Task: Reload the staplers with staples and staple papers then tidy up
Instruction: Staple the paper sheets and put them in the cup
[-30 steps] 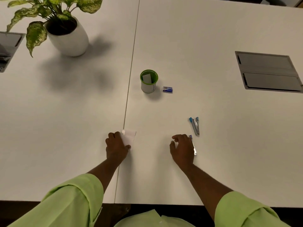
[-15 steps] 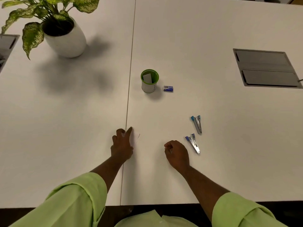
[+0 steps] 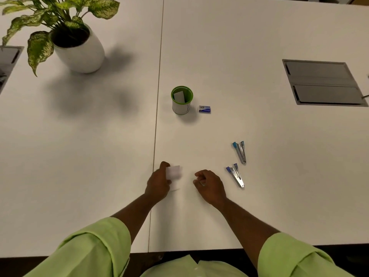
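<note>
Two small staplers lie on the white table (image 3: 259, 196), right of the hands. The purple-ended stapler (image 3: 235, 175) runs lengthwise from upper left to lower right, metal tip nearest the person; the blue-ended stapler (image 3: 240, 152) lies just beyond it, nearly parallel. The left hand (image 3: 158, 183) pinches a blurred white slip of paper (image 3: 174, 172). The right hand (image 3: 209, 185) is curled; whether it holds anything cannot be told.

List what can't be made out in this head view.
- Paper slip in the left hand: motion-blurred, staple not discernible.
- Right hand: curled fingers hide whatever it may hold.
- Staple box: print too small.
- Both staplers: too small to see staples inside.
</note>
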A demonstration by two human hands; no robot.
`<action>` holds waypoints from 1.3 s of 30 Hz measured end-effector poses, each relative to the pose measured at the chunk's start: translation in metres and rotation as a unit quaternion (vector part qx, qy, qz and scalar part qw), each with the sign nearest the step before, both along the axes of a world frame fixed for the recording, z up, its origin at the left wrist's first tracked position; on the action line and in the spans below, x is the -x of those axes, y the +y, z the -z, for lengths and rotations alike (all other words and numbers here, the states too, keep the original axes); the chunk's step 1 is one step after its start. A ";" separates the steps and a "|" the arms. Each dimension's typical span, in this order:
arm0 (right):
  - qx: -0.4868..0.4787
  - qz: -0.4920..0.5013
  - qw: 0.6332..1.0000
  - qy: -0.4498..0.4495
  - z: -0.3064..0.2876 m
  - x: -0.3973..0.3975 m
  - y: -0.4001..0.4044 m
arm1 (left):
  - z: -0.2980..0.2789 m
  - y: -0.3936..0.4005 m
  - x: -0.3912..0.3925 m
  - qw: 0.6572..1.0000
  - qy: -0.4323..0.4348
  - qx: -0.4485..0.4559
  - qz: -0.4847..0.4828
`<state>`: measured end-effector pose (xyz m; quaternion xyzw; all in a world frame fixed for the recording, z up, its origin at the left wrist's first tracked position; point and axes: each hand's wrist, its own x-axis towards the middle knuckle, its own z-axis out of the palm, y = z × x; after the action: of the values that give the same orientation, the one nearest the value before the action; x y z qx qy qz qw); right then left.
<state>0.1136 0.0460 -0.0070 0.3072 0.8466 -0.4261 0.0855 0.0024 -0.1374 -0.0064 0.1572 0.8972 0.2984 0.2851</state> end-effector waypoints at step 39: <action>0.270 0.148 0.935 0.175 -0.056 -0.035 0.090 | -0.066 0.120 -0.063 0.826 -0.345 -0.325 -0.305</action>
<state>0.1489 0.1361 0.0494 0.3144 0.6467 -0.6932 -0.0486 0.0650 -0.0172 0.0594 -0.1545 0.5938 0.6790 0.4031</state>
